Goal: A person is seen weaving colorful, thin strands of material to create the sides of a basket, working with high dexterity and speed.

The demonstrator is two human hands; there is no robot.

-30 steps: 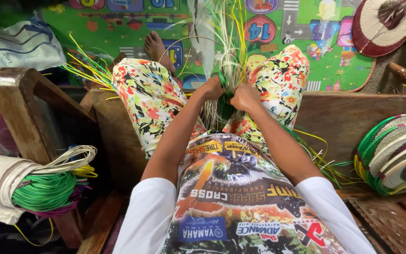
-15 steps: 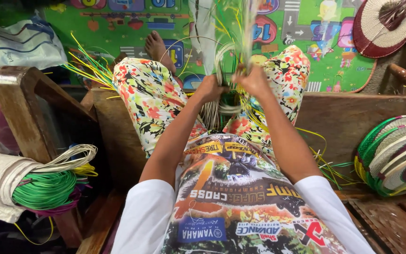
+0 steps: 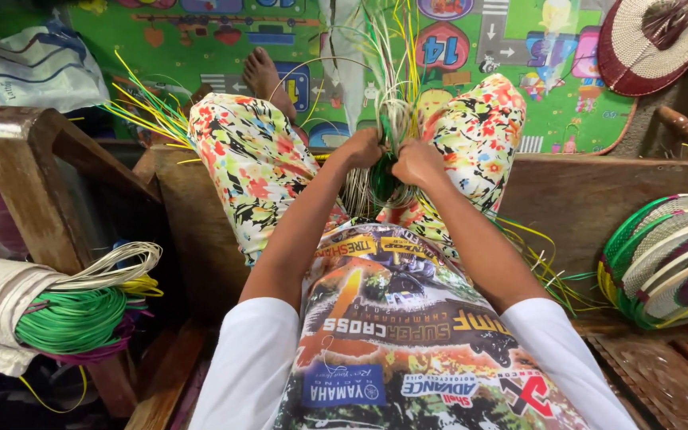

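Head view, looking down at lap: both hands meet at a bundle of thin strips (image 3: 388,119) held upright btw the knees. Left hand (image 3: 362,148) is closed around the bundle's left side, fingers wrapped on the pale strands. Right hand (image 3: 417,162) is fisted on the right side, touching or nearly touching the left, seemingly pinching green strands at the woven core. Hands are together, both clamped on the bundle. Likely held low and tight so the free ends, yellow, green and white, can fan upward w/o slipping; the knees in floral trousers (image 3: 256,159) brace it from either side.

Around: loose yellow and green strips (image 3: 141,111) splay over the left knee, more trail by the right thigh. Coil of green cord (image 3: 73,318) w/ pale and yellow loops sits on a roll at lower left, within reach. Stack of round woven pieces (image 3: 670,259) lies at right on the wooden bench (image 3: 591,199). Another round woven piece (image 3: 646,44) leans at top right. Colourful play mat (image 3: 201,32) covers the floor beyond the bare foot (image 3: 268,76).
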